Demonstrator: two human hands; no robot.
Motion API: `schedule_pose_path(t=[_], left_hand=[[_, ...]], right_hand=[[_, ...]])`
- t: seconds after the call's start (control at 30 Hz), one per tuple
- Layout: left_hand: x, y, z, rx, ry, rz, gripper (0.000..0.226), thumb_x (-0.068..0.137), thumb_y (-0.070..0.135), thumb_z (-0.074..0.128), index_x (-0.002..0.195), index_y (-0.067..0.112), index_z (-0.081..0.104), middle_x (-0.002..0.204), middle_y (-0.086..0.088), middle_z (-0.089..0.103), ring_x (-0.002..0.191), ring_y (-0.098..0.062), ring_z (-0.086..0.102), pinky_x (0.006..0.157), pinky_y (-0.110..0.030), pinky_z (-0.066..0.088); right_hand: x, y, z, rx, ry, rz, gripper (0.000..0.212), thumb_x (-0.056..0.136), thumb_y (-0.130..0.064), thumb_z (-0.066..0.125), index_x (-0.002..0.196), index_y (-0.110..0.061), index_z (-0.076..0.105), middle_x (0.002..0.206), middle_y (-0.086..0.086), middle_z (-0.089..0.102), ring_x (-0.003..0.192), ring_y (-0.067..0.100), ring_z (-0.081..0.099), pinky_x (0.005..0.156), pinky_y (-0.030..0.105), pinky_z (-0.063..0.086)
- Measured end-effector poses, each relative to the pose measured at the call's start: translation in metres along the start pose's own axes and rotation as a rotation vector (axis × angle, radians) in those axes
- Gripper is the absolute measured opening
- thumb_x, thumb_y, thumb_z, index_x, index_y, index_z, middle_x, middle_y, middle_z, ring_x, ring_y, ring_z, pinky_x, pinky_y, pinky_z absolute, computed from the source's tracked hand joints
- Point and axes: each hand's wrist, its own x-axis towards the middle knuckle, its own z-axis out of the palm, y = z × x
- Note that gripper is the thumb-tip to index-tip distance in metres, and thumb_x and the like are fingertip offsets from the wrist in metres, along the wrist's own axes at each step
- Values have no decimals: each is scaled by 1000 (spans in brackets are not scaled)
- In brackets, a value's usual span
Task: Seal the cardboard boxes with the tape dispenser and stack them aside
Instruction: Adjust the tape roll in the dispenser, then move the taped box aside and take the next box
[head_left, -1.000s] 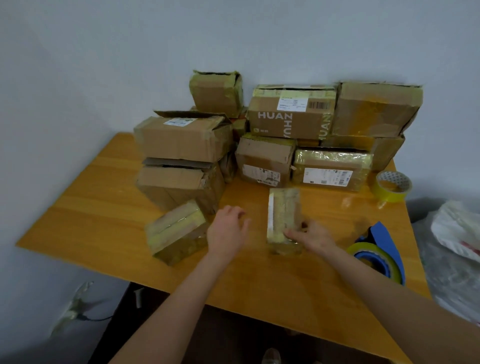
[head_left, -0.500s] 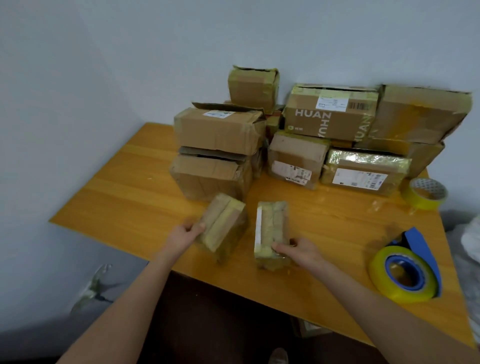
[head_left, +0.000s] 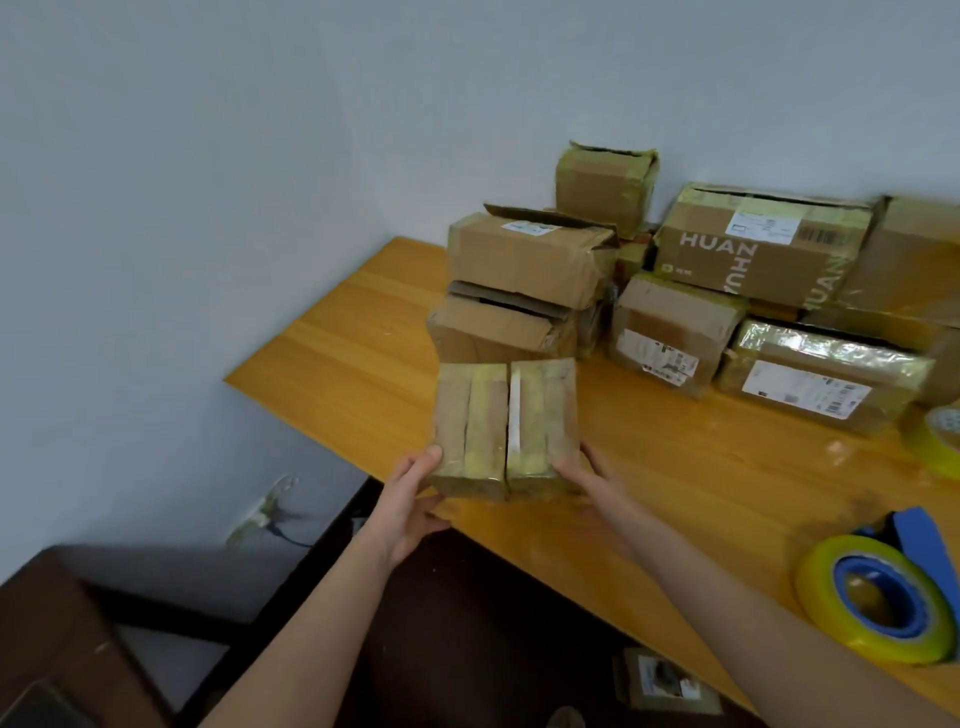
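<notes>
A person's left hand (head_left: 410, 499) and right hand (head_left: 582, 475) clamp two small taped cartons together close to the near edge of the wooden table (head_left: 701, 478). The left thumb lies on top of the left small box (head_left: 470, 421), with the fingers curled under its near corner. The right hand wraps the outer near corner of the right small box (head_left: 543, 415), though blur hides how its fingers sit. Whether the pair rests on the wood or is slightly raised cannot be told.

Only sideways pressure holds the two boxes together, and their glossy tape looks slick. If either hand eases off during a lift, one box could slide out and drop past the table edge to the floor.

The tape dispenser (head_left: 878, 597) sits unused by the right forearm, where a swinging elbow might knock it off. A spare tape roll (head_left: 940, 447) lies farther back at the right.

Against the wall, the stacked boxes (head_left: 524, 265) look crushed and uneven, several with flaps gaping. Anything set on top could tilt or bring the pile down.
</notes>
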Motion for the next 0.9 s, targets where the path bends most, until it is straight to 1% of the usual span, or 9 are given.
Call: schedule_pose_path(t=[0.1, 0.17, 0.2, 0.3, 0.37, 0.47, 0.6, 0.73, 0.9], left_hand=[[-15, 10, -18, -101, 46, 72, 44, 77, 49, 69, 115, 29, 58, 127, -4, 56, 114, -31, 56, 91, -55, 50], [-20, 20, -32, -196, 112, 122, 41, 82, 45, 67, 119, 28, 59, 125, -6, 58, 113, -32, 57, 85, -47, 55], [-21, 26, -40, -249, 151, 141, 40, 85, 43, 66, 121, 26, 59, 124, -8, 60, 113, -32, 57, 84, -45, 55], [-22, 50, -70, -350, 255, 185, 32, 88, 39, 64, 114, 21, 62, 117, -10, 63, 114, -34, 57, 88, -45, 53], [-19, 67, -92, -368, 292, 218, 25, 89, 38, 63, 108, 22, 64, 113, -10, 64, 111, -35, 59, 86, -43, 54], [-5, 92, -128, -371, 335, 241, 23, 90, 37, 63, 108, 22, 64, 114, -10, 62, 110, -35, 58, 88, -43, 53], [37, 134, -177, -345, 339, 268, 29, 88, 38, 65, 112, 22, 62, 116, -9, 60, 107, -33, 59, 88, -42, 54], [92, 185, -219, -298, 316, 259, 30, 88, 39, 64, 113, 22, 60, 113, -8, 61, 102, -31, 61, 86, -41, 55], [156, 243, -247, -260, 250, 231, 28, 90, 37, 64, 112, 20, 61, 112, -7, 63, 103, -28, 61, 80, -40, 56]], right_hand=[[-1, -13, 26, 93, -87, -31, 85, 68, -49, 78, 141, -44, 34, 141, 10, 47, 111, 34, 59, 83, 47, 54], [2, -25, 45, 138, -119, -87, 91, 52, -52, 81, 133, -43, 39, 133, 10, 53, 102, 31, 65, 77, 40, 57], [5, -32, 56, 140, -131, -118, 91, 50, -52, 81, 130, -43, 40, 130, 8, 55, 99, 30, 67, 76, 38, 58], [19, -57, 90, 133, -168, -175, 71, 66, -46, 83, 125, -43, 44, 121, 2, 60, 94, 27, 70, 81, 38, 59], [32, -74, 112, 131, -182, -193, 62, 74, -41, 79, 124, -42, 43, 116, -1, 60, 93, 26, 70, 82, 37, 59], [54, -102, 145, 105, -180, -206, 60, 76, -43, 78, 124, -40, 42, 109, -5, 57, 93, 27, 69, 81, 37, 59], [98, -141, 195, 82, -120, -190, 58, 78, -43, 77, 124, -31, 43, 108, -1, 55, 93, 27, 67, 76, 35, 59], [148, -177, 245, 116, -11, -153, 61, 80, -39, 76, 129, -21, 44, 116, 6, 54, 95, 30, 65, 87, 42, 57], [199, -213, 275, 187, 129, -139, 61, 80, -37, 76, 127, -15, 44, 101, 3, 56, 97, 30, 64, 87, 43, 57]])
